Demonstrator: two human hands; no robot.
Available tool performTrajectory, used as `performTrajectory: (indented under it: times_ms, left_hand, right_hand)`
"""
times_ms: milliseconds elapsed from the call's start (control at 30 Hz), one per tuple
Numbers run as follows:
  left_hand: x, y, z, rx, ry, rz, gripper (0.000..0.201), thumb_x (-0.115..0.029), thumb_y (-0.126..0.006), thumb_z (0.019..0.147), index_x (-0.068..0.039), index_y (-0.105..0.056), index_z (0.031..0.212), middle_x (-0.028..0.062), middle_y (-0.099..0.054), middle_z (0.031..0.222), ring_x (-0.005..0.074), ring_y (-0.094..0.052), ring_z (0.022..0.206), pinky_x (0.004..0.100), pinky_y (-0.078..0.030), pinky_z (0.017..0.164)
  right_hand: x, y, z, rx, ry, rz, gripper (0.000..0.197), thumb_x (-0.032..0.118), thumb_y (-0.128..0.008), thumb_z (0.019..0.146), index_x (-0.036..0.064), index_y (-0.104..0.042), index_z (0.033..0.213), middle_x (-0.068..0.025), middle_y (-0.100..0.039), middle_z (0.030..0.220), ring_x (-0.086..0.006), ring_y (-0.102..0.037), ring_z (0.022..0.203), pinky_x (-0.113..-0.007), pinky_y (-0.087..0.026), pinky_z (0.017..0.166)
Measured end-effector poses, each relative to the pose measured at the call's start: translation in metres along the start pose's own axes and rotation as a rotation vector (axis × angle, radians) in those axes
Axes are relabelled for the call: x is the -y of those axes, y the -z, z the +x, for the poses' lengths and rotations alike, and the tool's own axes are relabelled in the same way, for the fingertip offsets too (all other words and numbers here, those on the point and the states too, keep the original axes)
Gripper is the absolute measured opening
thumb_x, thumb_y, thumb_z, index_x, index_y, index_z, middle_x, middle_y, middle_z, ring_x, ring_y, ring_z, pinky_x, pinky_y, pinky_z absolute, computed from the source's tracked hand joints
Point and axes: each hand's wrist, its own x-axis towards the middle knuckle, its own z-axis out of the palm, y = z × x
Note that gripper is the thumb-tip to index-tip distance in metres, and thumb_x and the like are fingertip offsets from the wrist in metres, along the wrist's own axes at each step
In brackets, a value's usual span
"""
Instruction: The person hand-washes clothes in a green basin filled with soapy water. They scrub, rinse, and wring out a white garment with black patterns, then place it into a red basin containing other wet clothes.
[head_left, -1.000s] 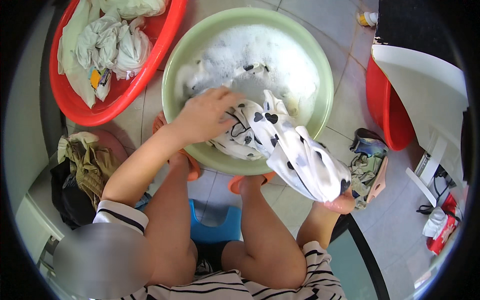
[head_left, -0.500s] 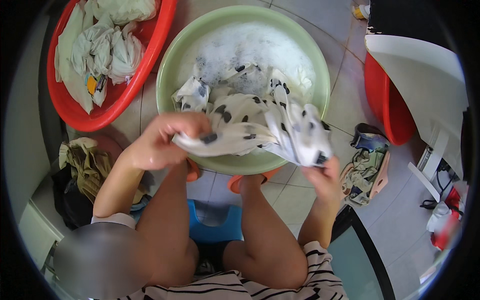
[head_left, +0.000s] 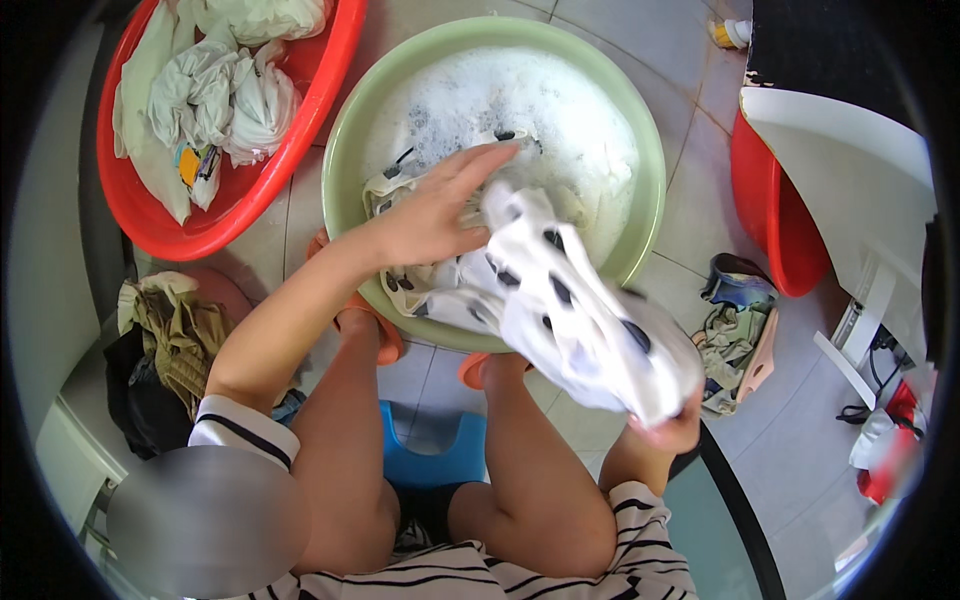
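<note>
A wet white cloth with black spots (head_left: 570, 300) stretches from the soapy water over the near right rim of the pale green basin (head_left: 652, 190). My right hand (head_left: 678, 428) grips one end of it, outside the basin and above my right knee. Over the middle of the basin my left hand (head_left: 435, 212) is open, fingers stretched and thumb apart, close beside the raised cloth. More of the spotted cloth lies bunched below that hand. White suds (head_left: 480, 95) cover the far part of the water. Motion blurs the cloth's near end.
A red tub (head_left: 225, 222) with white laundry stands at the far left. Khaki and dark clothes (head_left: 175, 335) lie at the left. On the right are a pink basket (head_left: 758, 355) with clothes and another red tub (head_left: 765, 195). A blue stool (head_left: 430, 455) is beneath me.
My left hand has let go of the cloth and moved forward and right over the basin. My right hand has drawn its end toward me, lifting more cloth out.
</note>
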Motion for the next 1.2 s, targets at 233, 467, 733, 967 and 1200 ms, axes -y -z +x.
performTrajectory:
  times_ms: [233, 467, 733, 967, 1200]
  left_hand:
    - [0.006, 0.010, 0.012, 0.126, 0.593, -0.739, 0.038, -0.025, -0.055, 0.084, -0.002, -0.056, 0.113, 0.0086, -0.062, 0.106, 0.0157, -0.057, 0.097, 0.0277, -0.044, 0.087]
    - [0.021, 0.001, 0.021, -0.055, 0.224, -0.362, 0.056, -0.002, -0.053, 0.074, -0.015, -0.047, 0.129, 0.0126, -0.049, 0.115, 0.0252, -0.048, 0.111, 0.0320, -0.038, 0.094]
    - [0.097, -0.035, 0.058, 0.316, 0.411, 0.561, 0.033, -0.018, -0.061, 0.080, 0.001, -0.059, 0.107, 0.0209, -0.063, 0.091, 0.0334, -0.061, 0.087, 0.0385, -0.047, 0.081]
    - [-0.002, -0.069, 0.032, -0.331, 0.030, -0.338, 0.020, -0.009, -0.063, 0.080, -0.001, -0.061, 0.098, 0.0111, -0.065, 0.095, 0.0189, -0.061, 0.082, 0.0305, -0.048, 0.076]
    - [-0.003, -0.050, 0.030, -0.115, -0.210, 0.319, 0.013, -0.020, -0.063, 0.081, -0.007, -0.064, 0.084, 0.0144, -0.063, 0.081, 0.0313, -0.061, 0.071, 0.0364, -0.051, 0.064]
  right_hand:
    - [-0.021, 0.034, 0.023, -0.015, 0.053, 0.097, 0.063, -0.002, -0.056, 0.063, -0.0088, -0.042, 0.124, -0.0221, -0.053, 0.119, -0.0325, -0.052, 0.112, -0.042, -0.039, 0.097]
    - [-0.099, 0.028, 0.117, -0.159, 0.151, -0.446, 0.048, 0.000, -0.048, 0.078, -0.0005, -0.041, 0.126, -0.0112, -0.057, 0.112, -0.0205, -0.054, 0.102, -0.032, -0.041, 0.091]
    - [-0.164, 0.006, 0.184, -0.225, 0.077, -0.721, 0.041, 0.020, -0.055, 0.085, 0.0030, -0.044, 0.121, -0.0210, -0.059, 0.107, -0.0330, -0.058, 0.096, -0.037, -0.044, 0.082]
    - [-0.157, -0.002, 0.185, -0.236, -0.409, 0.332, 0.048, 0.028, -0.050, 0.092, -0.0006, -0.039, 0.129, -0.0106, -0.051, 0.118, -0.0175, -0.050, 0.104, -0.031, -0.041, 0.089]
    - [-0.127, -0.035, 0.141, -0.238, -0.315, 0.411, 0.043, 0.034, -0.040, 0.096, 0.0020, -0.043, 0.125, -0.0039, -0.053, 0.100, -0.0135, -0.051, 0.089, -0.029, -0.045, 0.079]
